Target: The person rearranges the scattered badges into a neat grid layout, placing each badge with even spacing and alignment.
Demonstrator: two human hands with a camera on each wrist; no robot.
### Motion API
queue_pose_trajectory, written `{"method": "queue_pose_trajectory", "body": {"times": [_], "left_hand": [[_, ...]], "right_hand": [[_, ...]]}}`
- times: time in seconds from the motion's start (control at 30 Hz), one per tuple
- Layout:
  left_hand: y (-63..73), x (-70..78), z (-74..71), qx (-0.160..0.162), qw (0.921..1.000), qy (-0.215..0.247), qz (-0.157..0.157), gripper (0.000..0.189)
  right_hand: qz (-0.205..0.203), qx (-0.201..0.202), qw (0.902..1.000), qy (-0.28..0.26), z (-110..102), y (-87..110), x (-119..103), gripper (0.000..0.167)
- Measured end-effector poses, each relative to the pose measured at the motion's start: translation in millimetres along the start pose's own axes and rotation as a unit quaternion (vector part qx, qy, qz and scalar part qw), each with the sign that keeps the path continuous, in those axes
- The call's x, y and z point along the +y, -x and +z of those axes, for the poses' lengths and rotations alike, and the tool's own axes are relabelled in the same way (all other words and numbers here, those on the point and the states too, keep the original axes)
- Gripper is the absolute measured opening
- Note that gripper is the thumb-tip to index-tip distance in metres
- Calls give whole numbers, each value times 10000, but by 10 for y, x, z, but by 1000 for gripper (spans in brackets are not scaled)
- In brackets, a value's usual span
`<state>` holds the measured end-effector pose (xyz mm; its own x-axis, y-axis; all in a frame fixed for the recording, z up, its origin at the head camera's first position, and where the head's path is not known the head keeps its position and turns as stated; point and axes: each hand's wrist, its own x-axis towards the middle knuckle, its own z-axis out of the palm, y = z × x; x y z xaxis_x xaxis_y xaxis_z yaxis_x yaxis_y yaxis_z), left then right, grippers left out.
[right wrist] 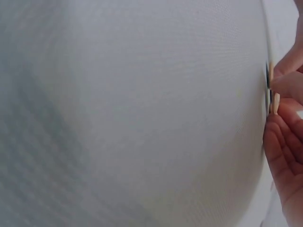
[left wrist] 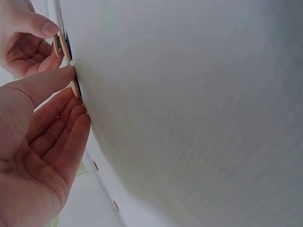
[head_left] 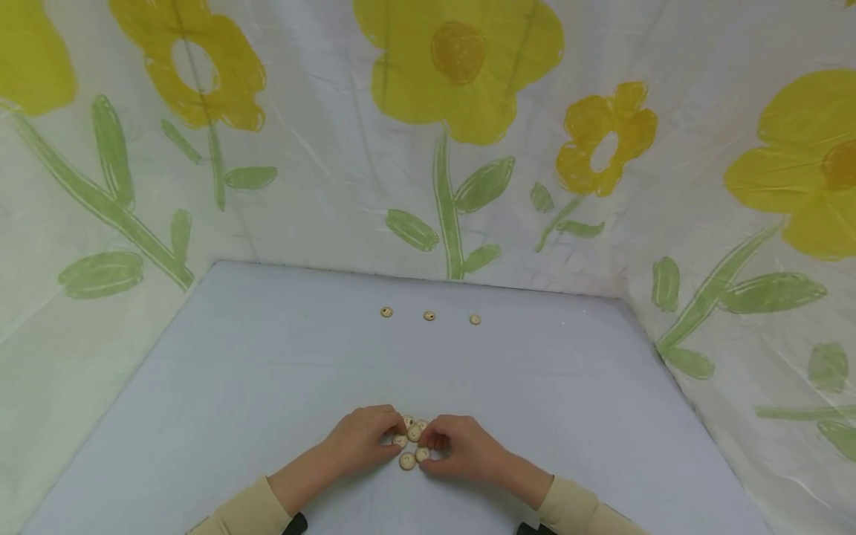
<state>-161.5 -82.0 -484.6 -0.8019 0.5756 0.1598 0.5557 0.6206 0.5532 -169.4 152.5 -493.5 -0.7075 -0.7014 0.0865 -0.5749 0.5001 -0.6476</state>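
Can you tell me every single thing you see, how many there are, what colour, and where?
Small round wood-look discs, near group: at least six, tan, between the hands
Small round wood-look discs, far row: three, tan, near the table's far edge
Flat smooth tabletop: one, pale grey-blue, under the discs
Painted flowers: at least five, yellow, green stems, on the hanging sheet
Hanging sheet: white, count unclear, around the table
Black objects: two, bottom edge, by the sleeves
Long sleeves: two, beige, bottom
Left hand: one, bare, pinching a disc
Right hand: one, bare, pinching a disc
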Motion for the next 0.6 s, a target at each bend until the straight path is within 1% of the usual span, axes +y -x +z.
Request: {"method": "queue_pose_trajectory", "body": {"times": [0.27, 0.47, 0.6], "left_hand": [[10, 6, -6, 10, 10000, -2, 46, 15], [11, 12, -5, 11, 10000, -17, 11, 15], [11, 6, 6, 54, 10000, -21, 31, 15]], "right_hand": [[57, 8, 9999, -128, -13, 13, 7, 19], [-61, 197, 9995, -241, -43, 14, 20, 19], [-13, 276, 9991, -308, -85, -10, 47, 18]]}}
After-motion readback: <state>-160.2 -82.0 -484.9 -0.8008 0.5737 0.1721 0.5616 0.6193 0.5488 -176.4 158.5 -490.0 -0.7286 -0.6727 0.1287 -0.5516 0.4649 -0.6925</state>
